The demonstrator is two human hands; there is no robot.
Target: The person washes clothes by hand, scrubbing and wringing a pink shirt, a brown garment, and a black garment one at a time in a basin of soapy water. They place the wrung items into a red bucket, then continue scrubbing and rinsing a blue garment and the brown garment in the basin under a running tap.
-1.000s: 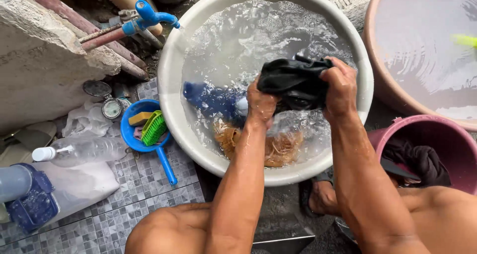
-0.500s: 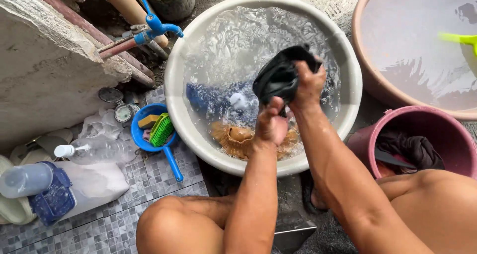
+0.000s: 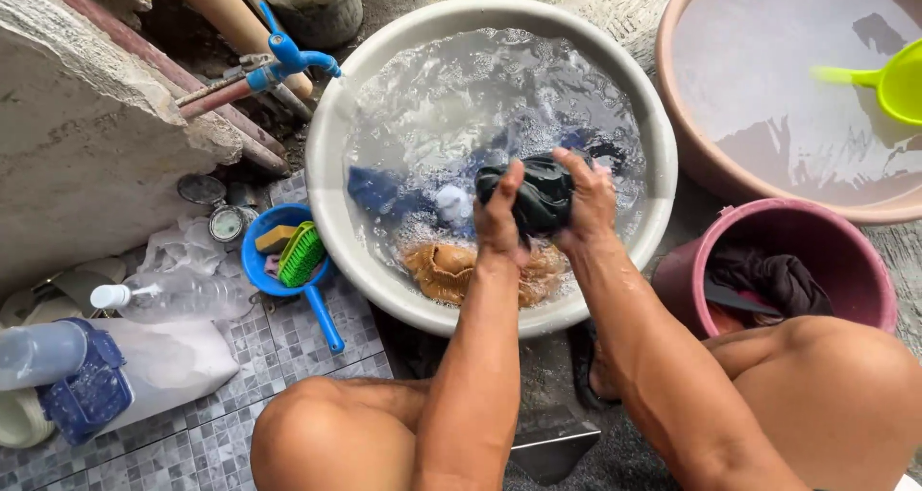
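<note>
Both my hands grip a wet black garment (image 3: pixel 534 195) over a large white basin (image 3: pixel 327 165) full of soapy water. My left hand (image 3: pixel 499 217) clamps its left side and my right hand (image 3: pixel 586 203) squeezes its right side, bunching the cloth between them just above the water. A blue cloth (image 3: pixel 379 191) and a tan garment (image 3: pixel 442 268) lie soaking in the basin near its front wall.
A blue tap (image 3: pixel 288 54) on pipes juts over the basin's left rim. A blue dipper (image 3: pixel 288 261) holds a green brush and soap. A pink bucket (image 3: pixel 864 280) of dark clothes stands right; a large tub (image 3: pixel 701 165) with a yellow-green scoop (image 3: pixel 888 78) lies behind. Plastic bottles (image 3: pixel 173 297) lie left.
My hands have brought the black garment down from above the basin's far side to near the water at its front, wringing it tighter. The view shifted slightly.
</note>
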